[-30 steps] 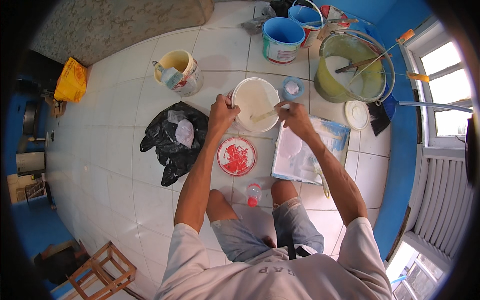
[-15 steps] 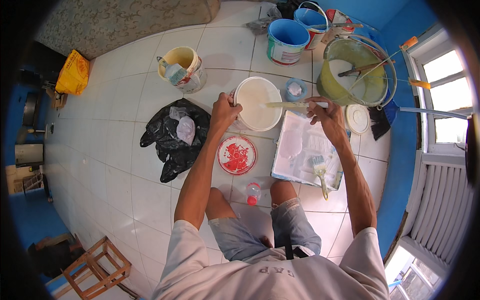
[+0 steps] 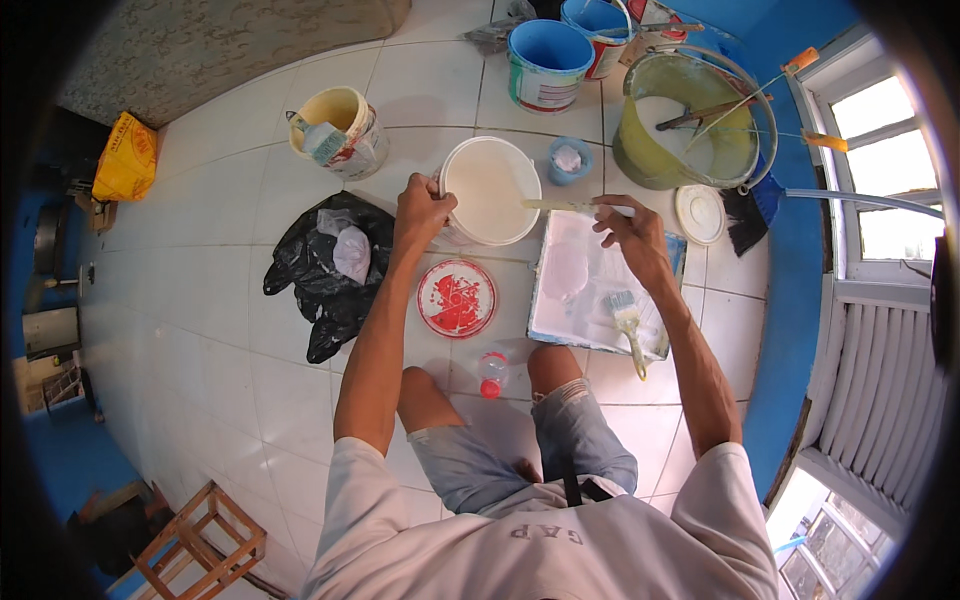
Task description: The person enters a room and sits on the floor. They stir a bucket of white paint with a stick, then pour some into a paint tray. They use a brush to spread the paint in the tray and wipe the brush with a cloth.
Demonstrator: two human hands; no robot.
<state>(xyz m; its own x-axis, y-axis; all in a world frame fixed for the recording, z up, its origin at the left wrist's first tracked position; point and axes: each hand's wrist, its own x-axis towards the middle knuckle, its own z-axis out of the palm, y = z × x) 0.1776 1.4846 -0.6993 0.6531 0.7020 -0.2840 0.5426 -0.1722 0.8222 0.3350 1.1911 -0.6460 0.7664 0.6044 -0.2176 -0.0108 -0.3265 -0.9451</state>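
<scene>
My left hand is closed on the left rim of a white bucket, which holds pale, creamy paint. In my right hand is a slim, paint-coated stick, pinched near its white end. Its other end reaches just over the bucket's right rim. Below that hand lies a paint tray smeared with whitish paint, and a flat paintbrush rests on it. A red-and-white lid sits on the floor in front of the bucket. Beside the bucket stands a small blue cup with white stuff inside.
Black plastic with a small pale bag on it lies left. A cream bucket with a brush, a blue-lined bucket and a large green-yellow bucket stand farther off. A clear bottle is near my knees. A broom leans right.
The whole view has shifted, so things appear farther left and higher. Relative to the bucket, the stick has drawn slightly right, toward the rim. My left hand keeps its hold.
</scene>
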